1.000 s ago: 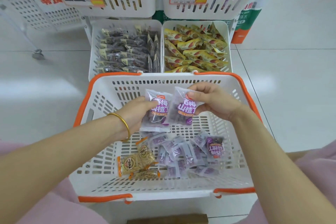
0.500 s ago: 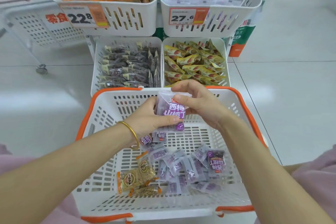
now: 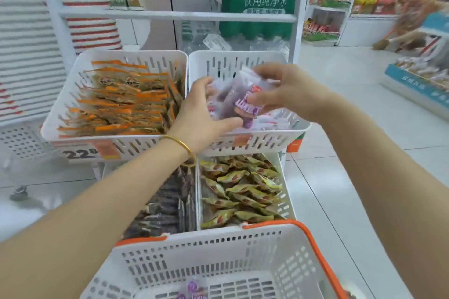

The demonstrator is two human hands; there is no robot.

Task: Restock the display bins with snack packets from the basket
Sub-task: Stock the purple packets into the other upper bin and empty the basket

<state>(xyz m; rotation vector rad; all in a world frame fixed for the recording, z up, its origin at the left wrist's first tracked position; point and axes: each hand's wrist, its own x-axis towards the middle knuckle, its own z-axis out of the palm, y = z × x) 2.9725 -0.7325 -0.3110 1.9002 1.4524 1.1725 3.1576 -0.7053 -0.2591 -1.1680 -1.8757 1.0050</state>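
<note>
1. Both hands are raised over the upper right white slotted plastic display bin [image 3: 247, 139], which already contains clear packets with red and white print.
2. The left hand [image 3: 202, 114], with a thin gold bangle [image 3: 181, 145] on its wrist, is curled under and against a small stack of clear plastic snack packets with purple print [image 3: 243, 102]; its thumb presses the lower edge of the stack.
3. The right hand [image 3: 289, 91] is closed on the same stack from the right, fingers over the top and thumb on the printed face.
4. The stack is tilted and sits above the contents of that bin; blur hides how many packets it has.
5. The upper left white slotted bin [image 3: 60, 116] is filled with orange-edged clear packets and carries a price tag [image 3: 80, 153] on its front.
6. Below, the lower left bin [image 3: 170, 201] contains dark packets, partly behind the left forearm, and the lower right bin [image 3: 284, 192] contains yellow-green wrapped snacks.
7. The white plastic shopping basket with orange handles [image 3: 218, 250] sits nearest the camera; a few purple-printed packets [image 3: 192, 289] lie on its floor.
</note>
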